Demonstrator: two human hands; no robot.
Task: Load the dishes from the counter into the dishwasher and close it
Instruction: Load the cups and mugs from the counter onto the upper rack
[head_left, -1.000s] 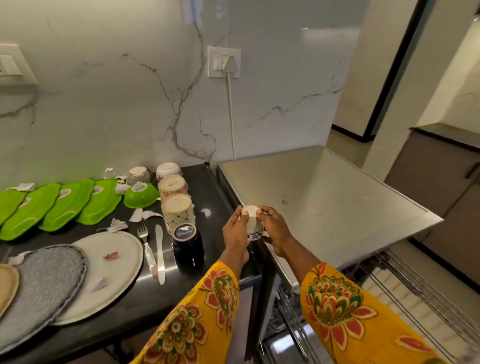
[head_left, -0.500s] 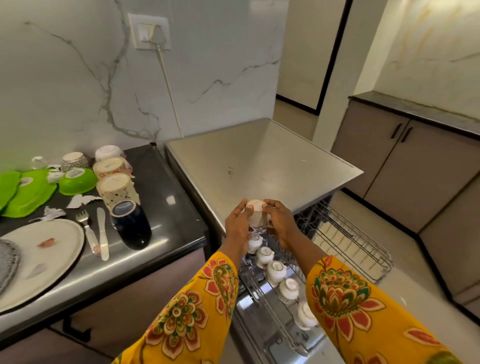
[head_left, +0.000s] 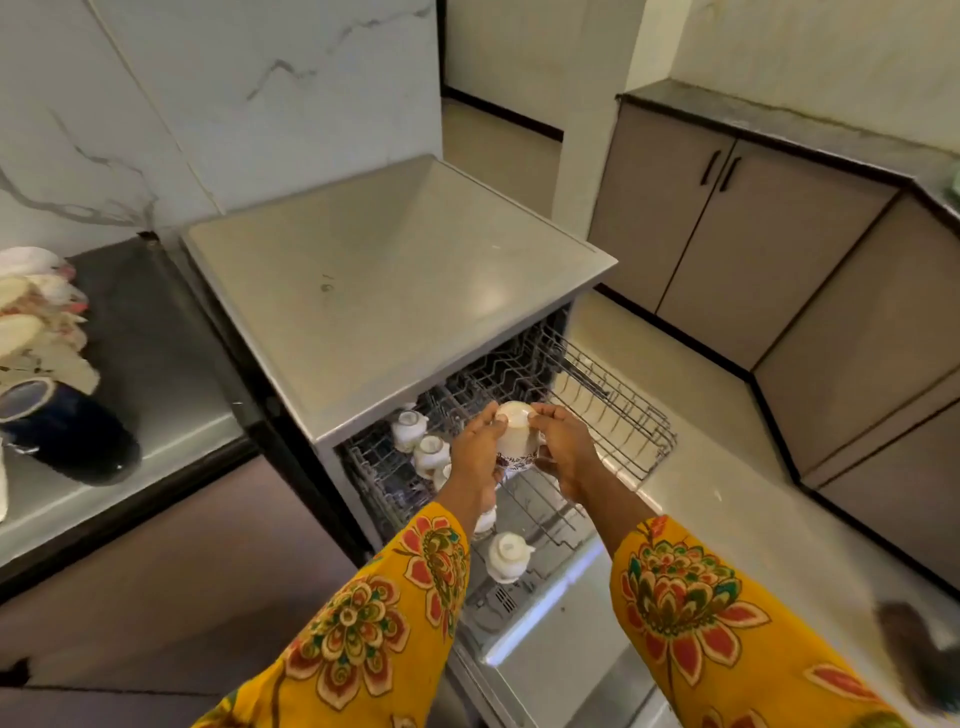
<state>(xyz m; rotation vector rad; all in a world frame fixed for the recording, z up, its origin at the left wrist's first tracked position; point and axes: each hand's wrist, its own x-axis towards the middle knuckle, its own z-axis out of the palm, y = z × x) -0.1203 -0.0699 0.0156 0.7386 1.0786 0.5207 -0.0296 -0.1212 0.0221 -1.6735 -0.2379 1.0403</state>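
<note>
A small white cup (head_left: 515, 435) with a dark pattern near its rim is held upside down between my left hand (head_left: 475, 457) and my right hand (head_left: 563, 449). Both hands hold it just above the pulled-out wire rack (head_left: 623, 415) of the open dishwasher (head_left: 395, 291). Several white cups (head_left: 430, 451) stand upside down in a row along the rack's left side, one more (head_left: 508, 556) nearest me. My left forearm hides part of that row.
On the dark counter (head_left: 156, 332) at the left stand a dark blue mug (head_left: 67, 431) and stacked patterned cups (head_left: 36, 332). The dishwasher door (head_left: 571, 639) lies open below the rack. Brown cabinets (head_left: 727, 249) line the right side.
My view swung right and down, away from the counter. Both hands carried the cup from the dishwasher's top edge down over the pulled-out rack.
</note>
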